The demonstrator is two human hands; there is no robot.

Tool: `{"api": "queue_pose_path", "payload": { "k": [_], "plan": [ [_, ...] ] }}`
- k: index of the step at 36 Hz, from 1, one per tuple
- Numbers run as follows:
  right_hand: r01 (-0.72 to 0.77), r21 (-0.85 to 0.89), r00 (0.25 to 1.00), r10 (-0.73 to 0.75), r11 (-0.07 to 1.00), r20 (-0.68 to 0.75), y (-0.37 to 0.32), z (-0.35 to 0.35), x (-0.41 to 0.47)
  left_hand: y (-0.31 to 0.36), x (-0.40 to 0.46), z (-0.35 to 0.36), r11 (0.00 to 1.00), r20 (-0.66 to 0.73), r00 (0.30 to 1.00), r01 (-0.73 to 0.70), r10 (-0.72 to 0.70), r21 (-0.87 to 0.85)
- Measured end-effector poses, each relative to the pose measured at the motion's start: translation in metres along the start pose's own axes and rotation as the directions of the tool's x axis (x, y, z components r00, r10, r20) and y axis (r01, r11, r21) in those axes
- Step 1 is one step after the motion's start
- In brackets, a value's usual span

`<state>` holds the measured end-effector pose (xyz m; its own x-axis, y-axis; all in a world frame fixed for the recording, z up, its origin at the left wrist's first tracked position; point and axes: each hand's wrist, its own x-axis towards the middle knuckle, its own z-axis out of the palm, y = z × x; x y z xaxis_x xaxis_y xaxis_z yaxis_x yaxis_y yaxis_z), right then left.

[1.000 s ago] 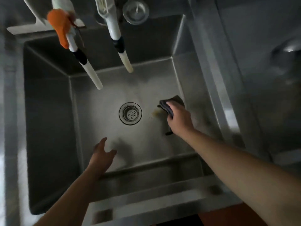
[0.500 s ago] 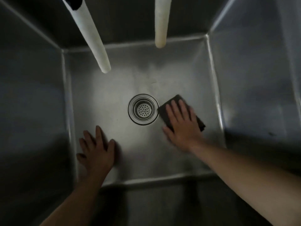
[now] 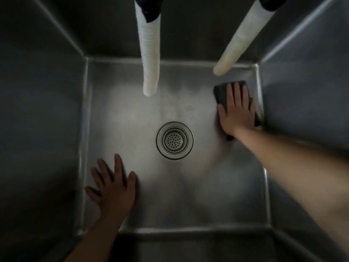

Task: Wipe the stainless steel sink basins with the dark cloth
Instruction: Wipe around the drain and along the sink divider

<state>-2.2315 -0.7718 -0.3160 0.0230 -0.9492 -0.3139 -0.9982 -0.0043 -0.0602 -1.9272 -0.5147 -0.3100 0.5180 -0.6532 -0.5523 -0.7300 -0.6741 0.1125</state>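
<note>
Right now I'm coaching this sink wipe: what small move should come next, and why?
Probably slide the dark cloth under the flat right hand toward the near right corner: it sits at the far right corner of the basin floor, beside the right wall.

One sink basin [image 3: 56, 129], one drain strainer [image 3: 174, 140], one dark cloth [image 3: 222, 91], two white hoses [image 3: 150, 53] [image 3: 239, 42], two hands [image 3: 113, 190] [image 3: 236, 112].

You see the dark cloth [image 3: 221, 93] lying flat on the floor of the stainless steel sink basin [image 3: 132, 114], folded to a rough rectangle, up and to the right of the drain [image 3: 174, 140], close against the basin's right wall near the far corner.
</note>
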Motion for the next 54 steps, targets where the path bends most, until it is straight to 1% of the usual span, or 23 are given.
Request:
{"api": "queue_pose_path", "payload": {
  "k": [3, 5, 8, 10, 12, 13, 15, 17, 18, 21, 24, 26, 29, 32, 36, 38, 41, 43, 46, 48, 49, 52, 54],
  "plan": [
    [0.059, 0.007, 0.998, -0.059, 0.998, -0.020, -0.043, -0.004, 0.027, -0.002, 0.003, 0.004, 1.000, -0.003, 1.000, 0.005, -0.005, -0.026],
    [0.194, -0.016, 0.980, -0.194, 0.981, -0.044, -0.076, 0.000, 0.021, 0.001, 0.004, 0.005, 0.999, 0.003, 1.000, 0.003, -0.003, -0.042],
    [0.424, -0.037, 0.905, -0.425, 0.905, -0.022, -0.106, 0.016, -0.018, 0.003, 0.004, 0.003, 0.998, 0.018, 1.000, -0.001, 0.002, -0.058],
    [0.549, -0.064, 0.835, -0.550, 0.834, -0.001, -0.104, 0.030, -0.052, 0.001, 0.003, 0.001, 0.998, 0.028, 1.000, 0.004, -0.003, -0.064],
    [0.588, -0.062, 0.809, -0.588, 0.806, 0.019, -0.082, 0.038, -0.078, 0.000, 0.002, 0.001, 0.998, 0.036, 0.999, 0.004, -0.002, -0.067],
    [0.528, -0.036, 0.849, -0.528, 0.848, 0.011, -0.065, 0.040, -0.085, 0.000, 0.003, -0.001, 0.998, 0.035, 0.999, 0.000, 0.002, -0.067],
    [0.264, 0.013, 0.964, -0.264, 0.964, -0.028, -0.022, 0.037, -0.086, 0.002, 0.004, -0.004, 0.997, 0.049, 0.999, -0.003, 0.007, -0.075],
    [0.009, 0.008, 0.999, -0.009, 1.000, -0.034, 0.015, 0.028, -0.076, 0.003, 0.004, -0.007, 0.997, 0.067, 0.998, 0.000, 0.005, -0.076],
    [-0.052, -0.007, 0.998, 0.051, 0.999, -0.023, 0.027, 0.023, -0.068, 0.004, 0.004, -0.008, 0.997, 0.073, 0.997, 0.001, 0.004, -0.072],
    [-0.117, -0.011, 0.993, 0.117, 0.993, -0.032, 0.025, 0.013, -0.033, 0.009, 0.004, -0.006, 0.995, 0.063, 0.998, 0.007, -0.001, -0.095],
    [-0.226, 0.038, 0.969, 0.229, 0.973, -0.089, -0.004, 0.008, 0.005, 0.011, 0.005, -0.006, 0.991, 0.048, 0.999, 0.008, -0.002, -0.135],
    [-0.234, 0.070, 0.966, 0.240, 0.970, -0.093, -0.028, 0.002, 0.030, 0.012, 0.008, -0.005, 0.992, 0.055, 0.998, 0.005, 0.002, -0.128],
    [-0.114, 0.073, 0.987, 0.121, 0.991, -0.106, -0.078, -0.003, 0.050, 0.013, 0.009, -0.003, 0.994, 0.053, 0.999, 0.005, 0.001, -0.108],
    [0.095, 0.009, 0.988, -0.094, 0.995, -0.126, -0.137, 0.005, 0.040, 0.014, 0.011, -0.002, 0.992, 0.062, 0.998, 0.019, -0.011, -0.124],
    [0.401, -0.039, 0.912, -0.403, 0.915, -0.075, -0.198, 0.024, -0.013, 0.015, 0.006, -0.012, 0.988, 0.104, 0.995, 0.014, 0.002, -0.155],
    [0.464, -0.013, 0.885, -0.464, 0.886, -0.041, -0.216, 0.036, -0.049, 0.018, 0.004, -0.020, 0.966, 0.030, 0.999, 0.026, -0.019, -0.256],
    [0.474, 0.090, 0.878, -0.478, 0.876, 0.033, -0.226, 0.051, -0.100, 0.025, 0.008, -0.041, 0.867, -0.154, 0.977, 0.053, -0.148, -0.496],
    [0.460, 0.191, 0.869, -0.484, 0.867, 0.106, -0.225, 0.054, -0.121, 0.027, 0.008, -0.052, 0.823, -0.243, 0.957, -0.009, -0.158, -0.568],
    [0.372, 0.394, 0.829, -0.492, 0.840, 0.267, -0.216, 0.038, -0.132, 0.027, 0.002, -0.057, 0.897, -0.286, 0.954, -0.202, 0.090, -0.392],
    [0.268, 0.499, 0.812, -0.472, 0.824, 0.343, -0.202, 0.013, -0.131, 0.032, -0.002, -0.054, 0.928, -0.205, 0.953, -0.271, 0.222, -0.255],
    [0.227, 0.531, 0.827, -0.450, 0.816, 0.338, -0.191, -0.002, -0.132, 0.035, -0.004, -0.050, 0.938, -0.148, 0.952, -0.293, 0.267, -0.188],
    [0.232, 0.492, 0.895, -0.383, 0.839, 0.231, -0.143, -0.048, -0.137, 0.046, -0.005, -0.034, 0.957, -0.016, 0.957, -0.288, 0.288, 0.017],
    [0.255, 0.369, 0.914, -0.347, 0.894, 0.209, -0.104, -0.079, -0.144, 0.055, -0.003, -0.024, 0.965, -0.031, 0.971, -0.233, 0.238, 0.122]
  ]
}}
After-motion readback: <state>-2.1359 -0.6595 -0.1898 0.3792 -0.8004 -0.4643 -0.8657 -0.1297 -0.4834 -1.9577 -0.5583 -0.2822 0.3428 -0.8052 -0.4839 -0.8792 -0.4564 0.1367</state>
